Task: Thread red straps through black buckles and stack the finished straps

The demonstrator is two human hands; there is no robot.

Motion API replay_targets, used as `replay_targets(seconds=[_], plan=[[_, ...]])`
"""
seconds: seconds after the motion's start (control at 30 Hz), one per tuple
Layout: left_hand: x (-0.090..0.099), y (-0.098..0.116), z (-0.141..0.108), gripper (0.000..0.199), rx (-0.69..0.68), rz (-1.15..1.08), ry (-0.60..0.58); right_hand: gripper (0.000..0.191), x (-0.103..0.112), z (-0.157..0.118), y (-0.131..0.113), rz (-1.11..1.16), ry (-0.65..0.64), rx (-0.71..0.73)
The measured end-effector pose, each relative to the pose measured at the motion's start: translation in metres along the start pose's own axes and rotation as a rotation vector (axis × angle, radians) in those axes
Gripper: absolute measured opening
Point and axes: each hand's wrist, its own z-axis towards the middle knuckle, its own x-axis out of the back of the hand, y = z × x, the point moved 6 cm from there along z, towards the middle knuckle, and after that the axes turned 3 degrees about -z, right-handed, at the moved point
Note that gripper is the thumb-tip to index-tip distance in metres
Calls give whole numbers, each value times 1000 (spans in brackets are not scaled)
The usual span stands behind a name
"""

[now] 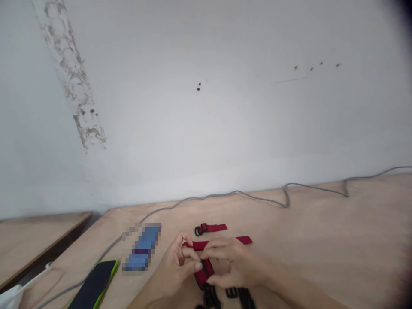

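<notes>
My left hand [182,264] and right hand [236,259] cover parts of the red strap [200,278] between them, so I cannot tell whether either grips it. The bottom edge cuts off a black piece [246,298] and the green-edged phone [94,283]; coarse blocks blur the blue object [143,244] beyond recognition, and the grey cable [193,198] leaves view at right.

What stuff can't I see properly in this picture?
Blue thing: head view, pixel blocks hide its details.
Phone: head view, bottom edge cuts off its near end.
Rightmost black piece: head view, bottom edge cuts it off.
Middle red strap: head view, the right grip covers part.
Wall dots: head view, too small to tell what.
</notes>
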Motion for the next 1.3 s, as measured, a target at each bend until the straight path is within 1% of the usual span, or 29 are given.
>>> replay_targets(seconds=[0.1, 0.17, 0.23, 0.3, 0.4, 0.53, 0.57, 0.67, 0.7, 0.77, 0.83, 0.87, 0.9, 0.93, 1.0, 1.03, 1.1, 1.17, 1.2, 1.23, 1.3], plan=[[-1, 7, 0, 45, 11, -19, -23, 30, 1, 2, 0, 41, 16, -43], [-3, 9, 1, 46, -4, -46, -14, 30, 6, 3, 1, 30, 28, -74], [-5, 9, 2, 47, -38, -45, -3, 35, 13, 4, 1, 6, 47, -89], [-8, 10, 2, 42, -91, -15, 16, 39, 17, 5, 0, -2, 61, -83], [-11, 17, 0, 32, -143, 44, 61, 38, 17, 4, -2, 3, 52, -65], [-18, 27, -2, 36, -69, 86, 55, 33, 11, 5, -5, 31, 21, -59], [-18, 28, -1, 38, -50, 95, 66, 32, 10, 5, -5, 39, 17, -69], [-15, 27, 1, 44, -37, 71, 149, 33, 13, 8, -7, 33, 24, -126], [-12, 24, 1, 45, -39, 59, 186, 33, 16, 9, -7, 19, 43, -151], [-8, 20, 1, 43, -62, 82, 256, 25, 22, 10, -6, -29, 107, -234], [-7, 20, -2, 32, -103, 202, 297, 10, 24, 10, -3, -73, 147, -349], [-8, 22, -4, 26, -130, 290, 304, 6, 22, 9, -1, -84, 145, -403], [-11, 24, -6, 22, -157, 390, 298, 6, 18, 8, 0, -85, 131, -451], [-14, 26, -8, 23, -183, 497, 282, 7, 14, 6, 0, -85, 115, -490], [-23, 28, -13, 31, -240, 709, 230, 8, 6, 4, -1, -86, 93, -543], [-26, 29, -15, 33, -270, 804, 205, 7, 2, 3, -3, -92, 85, -556], [-30, 27, -18, 31, -340, 959, 158, 8, -3, 4, -7, -103, 64, -542], [-31, 27, -20, 28, -432, 1046, 140, 11, -2, 5, -9, -103, 53, -517], [-29, 29, -21, 27, -465, 1064, 153, 12, 0, 6, -8, -90, 61, -521], [-27, 30, -20, 28, -476, 1064, 174, 14, 5, 6, -5, -59, 84, -537], [-20, 35, -17, 29, -440, 1014, 220, 17, 17, 7, 3, 64, 159, -579]])
